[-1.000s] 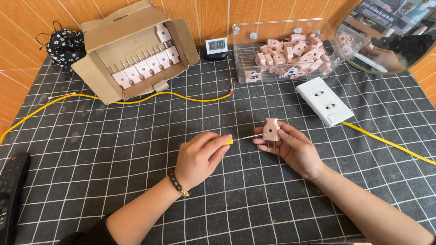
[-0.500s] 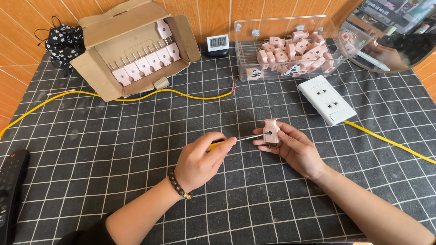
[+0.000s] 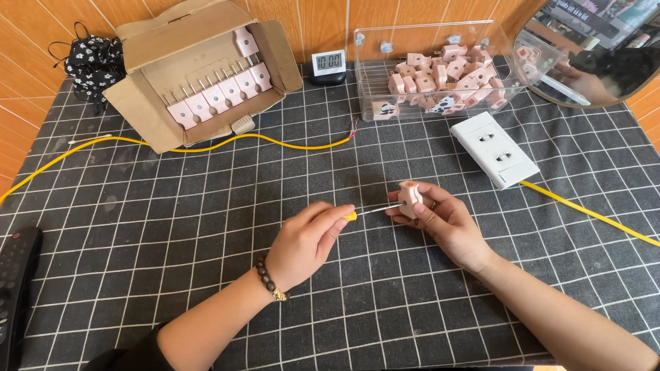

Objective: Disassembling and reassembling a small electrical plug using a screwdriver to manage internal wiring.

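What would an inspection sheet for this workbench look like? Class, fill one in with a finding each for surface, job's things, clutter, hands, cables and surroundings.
Surface: black cloth with a white grid covers the table.
Job's things: pink plug held above the cloth; thin screwdriver with a yellow handle, tip at the plug.
Clutter: cardboard box with a row of pink plugs; clear bin of loose pink plugs; white socket block; small clock; remote; black pouch.
Hands: left hand grips the screwdriver; right hand holds the plug.
Cables: yellow cable across the cloth, bare wires at its end; a second yellow length on the right.
Surroundings: wooden wall; round mirror.
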